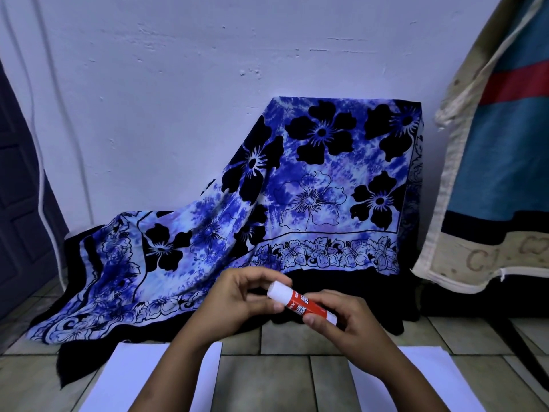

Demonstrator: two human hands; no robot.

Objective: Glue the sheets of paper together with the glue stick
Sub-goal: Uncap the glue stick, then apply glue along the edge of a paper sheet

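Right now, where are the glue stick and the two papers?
glue stick [300,303]: head view, on its red label.
left paper [124,376]: head view, on its bare white part.
right paper [442,367]: head view, on its bare white part.

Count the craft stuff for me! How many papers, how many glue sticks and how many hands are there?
Sheets of white paper: 2, the left sheet and the right sheet
Glue sticks: 1, the glue stick, red with a white cap
Hands: 2, the left hand and the right hand, both holding the glue stick
Total: 5
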